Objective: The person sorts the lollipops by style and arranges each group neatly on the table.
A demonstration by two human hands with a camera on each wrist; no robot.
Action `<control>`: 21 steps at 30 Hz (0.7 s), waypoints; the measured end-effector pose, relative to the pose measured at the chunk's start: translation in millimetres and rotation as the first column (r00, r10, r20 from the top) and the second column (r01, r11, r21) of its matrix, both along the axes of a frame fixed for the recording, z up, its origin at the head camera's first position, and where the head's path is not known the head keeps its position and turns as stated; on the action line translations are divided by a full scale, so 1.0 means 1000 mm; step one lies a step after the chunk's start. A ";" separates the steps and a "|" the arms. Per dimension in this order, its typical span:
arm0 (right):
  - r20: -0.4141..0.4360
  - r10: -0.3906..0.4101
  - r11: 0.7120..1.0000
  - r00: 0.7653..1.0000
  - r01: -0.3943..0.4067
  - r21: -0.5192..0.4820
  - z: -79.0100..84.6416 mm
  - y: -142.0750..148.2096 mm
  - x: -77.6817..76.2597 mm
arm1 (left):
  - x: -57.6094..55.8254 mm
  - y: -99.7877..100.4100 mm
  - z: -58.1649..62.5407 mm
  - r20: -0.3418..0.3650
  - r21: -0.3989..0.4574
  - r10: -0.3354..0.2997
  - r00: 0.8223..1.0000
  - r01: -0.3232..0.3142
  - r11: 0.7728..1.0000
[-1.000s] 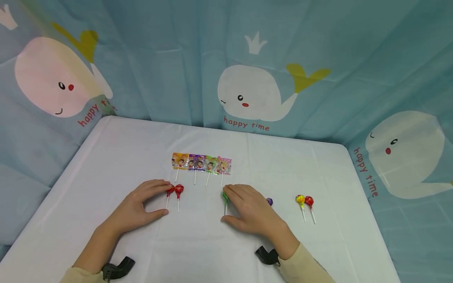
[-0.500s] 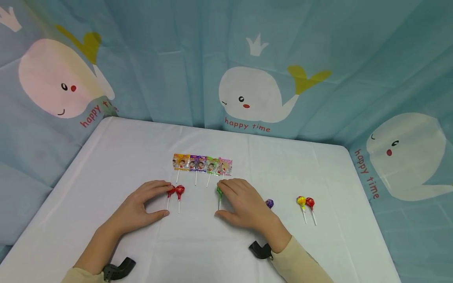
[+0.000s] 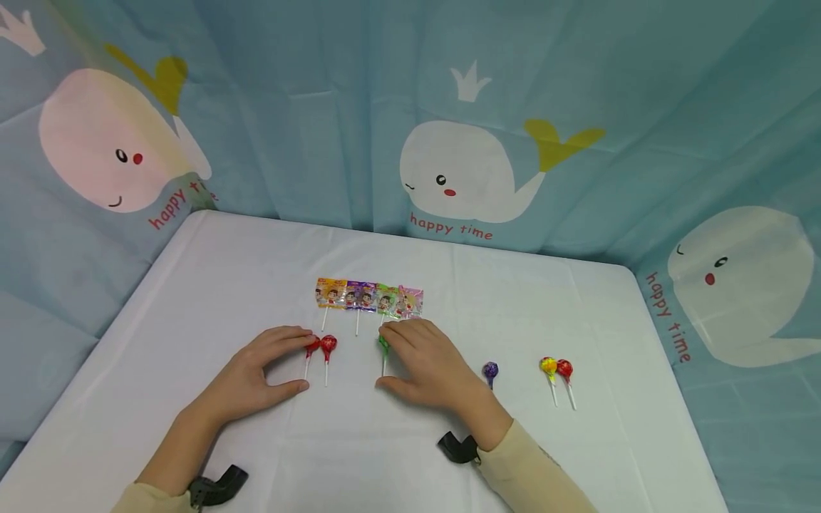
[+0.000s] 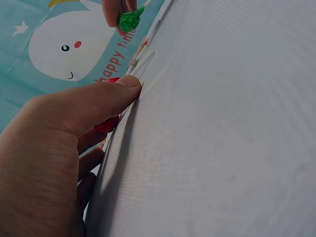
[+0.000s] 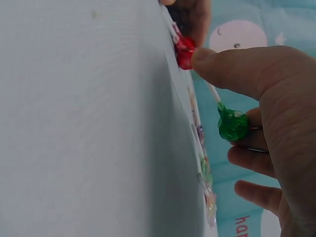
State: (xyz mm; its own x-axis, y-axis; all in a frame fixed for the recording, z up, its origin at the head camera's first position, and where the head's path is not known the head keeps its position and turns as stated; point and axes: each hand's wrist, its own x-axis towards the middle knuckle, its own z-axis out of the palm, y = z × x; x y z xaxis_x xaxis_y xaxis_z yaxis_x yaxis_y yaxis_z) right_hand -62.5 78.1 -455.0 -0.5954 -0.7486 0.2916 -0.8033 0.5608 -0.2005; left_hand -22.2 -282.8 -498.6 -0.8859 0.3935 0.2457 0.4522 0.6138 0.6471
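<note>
My left hand [image 3: 253,374] holds a red lollipop [image 3: 312,346] end to end, fingertips at the candy and thumb by the stick's tip. A second red lollipop [image 3: 328,345] lies just right of it, stick toward me. In my right hand [image 3: 426,365] is a green lollipop [image 3: 383,347], its wrapped head against the fingers and the stick end at the thumb. The right wrist view shows this green candy [image 5: 232,124] raised off the white tabletop, with red candy [image 5: 184,53] beyond the thumb.
Behind the hands is a row of flat-wrapped lollipops: orange [image 3: 331,293], purple [image 3: 360,296], green [image 3: 387,300] and pink [image 3: 410,302]. To the right lie a purple lollipop [image 3: 490,370], a yellow one [image 3: 548,366] and another red one [image 3: 564,369]. A whale-print curtain [image 3: 308,142] hangs behind the table.
My right hand has moved left with the green lollipop, closer to the red pair, uncovering more of the purple lollipop. My left hand has stayed at the red lollipop.
</note>
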 end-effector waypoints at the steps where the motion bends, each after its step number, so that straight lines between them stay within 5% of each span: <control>1: 0.004 0.000 1.000 1.000 0.000 0.003 0.000 -0.002 0.000 | 0.000 0.000 0.000 0.004 -0.004 0.002 1.000 -0.002 1.000; 21: 0.027 0.047 0.998 0.999 -0.048 0.044 -0.006 -0.031 -0.005 | 0.000 0.000 0.000 0.004 -0.029 0.011 1.000 -0.011 1.000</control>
